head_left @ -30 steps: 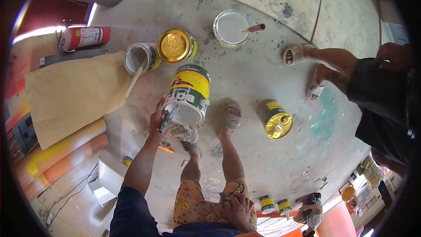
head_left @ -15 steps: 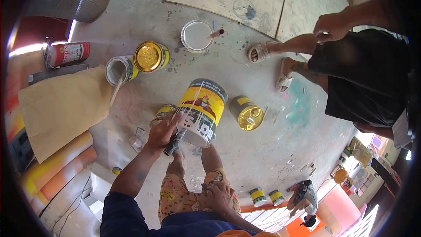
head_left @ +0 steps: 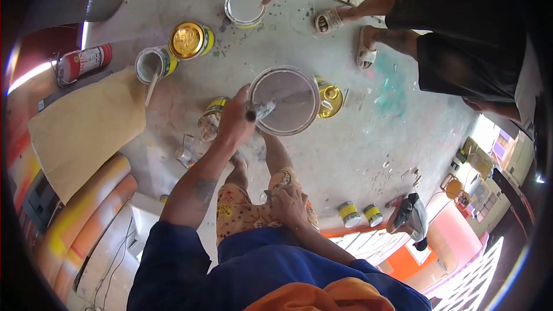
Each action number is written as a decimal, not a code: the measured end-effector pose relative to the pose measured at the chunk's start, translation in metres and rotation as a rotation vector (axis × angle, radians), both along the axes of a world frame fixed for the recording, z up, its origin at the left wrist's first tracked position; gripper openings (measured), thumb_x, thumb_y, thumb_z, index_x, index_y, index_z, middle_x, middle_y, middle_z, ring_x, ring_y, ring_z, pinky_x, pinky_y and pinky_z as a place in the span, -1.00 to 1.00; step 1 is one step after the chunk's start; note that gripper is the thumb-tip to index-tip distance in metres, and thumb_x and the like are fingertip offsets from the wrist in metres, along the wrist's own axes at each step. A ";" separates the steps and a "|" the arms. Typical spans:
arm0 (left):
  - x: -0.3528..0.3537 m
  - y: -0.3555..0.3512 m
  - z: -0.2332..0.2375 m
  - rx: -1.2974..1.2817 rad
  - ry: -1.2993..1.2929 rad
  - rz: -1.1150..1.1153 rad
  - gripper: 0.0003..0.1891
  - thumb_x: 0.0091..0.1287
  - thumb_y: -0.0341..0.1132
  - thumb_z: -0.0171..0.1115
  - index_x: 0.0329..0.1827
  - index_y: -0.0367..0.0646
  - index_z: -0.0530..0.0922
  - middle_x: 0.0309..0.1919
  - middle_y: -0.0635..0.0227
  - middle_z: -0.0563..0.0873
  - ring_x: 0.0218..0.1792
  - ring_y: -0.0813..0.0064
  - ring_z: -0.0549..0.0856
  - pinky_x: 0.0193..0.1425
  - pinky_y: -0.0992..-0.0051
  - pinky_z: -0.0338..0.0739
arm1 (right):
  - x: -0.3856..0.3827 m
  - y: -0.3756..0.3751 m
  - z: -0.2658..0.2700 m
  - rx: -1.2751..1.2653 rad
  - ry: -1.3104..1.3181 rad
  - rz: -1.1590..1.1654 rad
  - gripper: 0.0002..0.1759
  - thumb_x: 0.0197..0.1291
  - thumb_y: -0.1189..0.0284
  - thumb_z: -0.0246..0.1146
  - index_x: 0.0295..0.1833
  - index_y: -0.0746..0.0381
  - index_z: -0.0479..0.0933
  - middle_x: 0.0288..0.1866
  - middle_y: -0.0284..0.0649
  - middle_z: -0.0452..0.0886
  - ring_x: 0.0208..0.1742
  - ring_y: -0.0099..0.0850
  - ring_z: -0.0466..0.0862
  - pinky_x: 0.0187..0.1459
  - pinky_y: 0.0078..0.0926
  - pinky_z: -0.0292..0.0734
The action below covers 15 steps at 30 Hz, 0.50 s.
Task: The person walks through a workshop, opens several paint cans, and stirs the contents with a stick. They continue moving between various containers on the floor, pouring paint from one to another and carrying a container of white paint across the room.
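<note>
In front of me, my left hand (head_left: 235,120) is closed on the near-left rim of an open paint can (head_left: 317,95), whose round mouth faces up at me with greyish paint inside. A paint-smeared dark stick (head_left: 262,110) juts out over the rim beside the fingers; its far end is hard to see. My right hand (head_left: 290,204) rests on my patterned shorts with curled fingers, against a small light object (head_left: 265,197) too small to make out. Just beyond the held can, a gold-topped can (head_left: 329,102) stands partly hidden.
On the floor stand a gold-lidded can (head_left: 188,40), an open can with a stick (head_left: 150,64), a white-topped pail (head_left: 245,6) and a smeared can (head_left: 212,120). A fire extinguisher (head_left: 85,63) lies left, near brown cardboard (head_left: 86,132). One person stands right; another crouches behind.
The paint can has tipped from showing its yellow label to showing its open mouth, and has moved up in view with my left hand. My right hand stays at my lap.
</note>
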State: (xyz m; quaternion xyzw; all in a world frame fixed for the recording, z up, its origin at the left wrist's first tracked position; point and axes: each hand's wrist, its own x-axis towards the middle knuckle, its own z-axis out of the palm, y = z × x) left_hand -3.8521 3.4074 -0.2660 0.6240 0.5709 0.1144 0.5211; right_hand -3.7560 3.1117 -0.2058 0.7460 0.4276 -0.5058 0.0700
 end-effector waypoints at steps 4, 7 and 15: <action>0.009 0.006 0.040 -0.178 0.080 -0.026 -0.74 0.19 -0.37 0.25 -0.12 -0.34 0.50 -0.40 0.01 0.67 -0.35 0.08 0.68 -0.21 0.19 0.50 | -0.012 0.001 0.001 0.074 -0.008 -0.054 -0.67 0.19 0.16 0.17 0.02 -0.01 0.59 0.16 -0.23 0.49 0.27 -0.21 0.41 0.29 -0.02 0.08; 0.008 -0.002 0.054 -0.089 0.043 -0.009 -0.76 0.19 -0.37 0.24 -0.20 -0.37 0.48 -0.48 0.02 0.65 -0.41 0.08 0.67 -0.27 0.18 0.48 | -0.023 -0.009 0.003 0.081 -0.006 -0.069 -0.68 0.21 0.15 0.16 0.02 -0.01 0.59 0.18 -0.24 0.48 0.28 -0.22 0.40 0.30 -0.03 0.08; 0.000 -0.013 0.118 -0.069 0.016 -0.025 -0.73 0.15 -0.39 0.22 -0.12 -0.34 0.49 -0.39 -0.06 0.70 -0.27 -0.05 0.70 -0.18 0.16 0.56 | -0.059 -0.035 0.015 0.084 -0.002 -0.155 -0.66 0.21 0.18 0.12 0.02 0.06 0.59 0.16 -0.19 0.51 0.30 -0.20 0.39 0.28 -0.05 0.13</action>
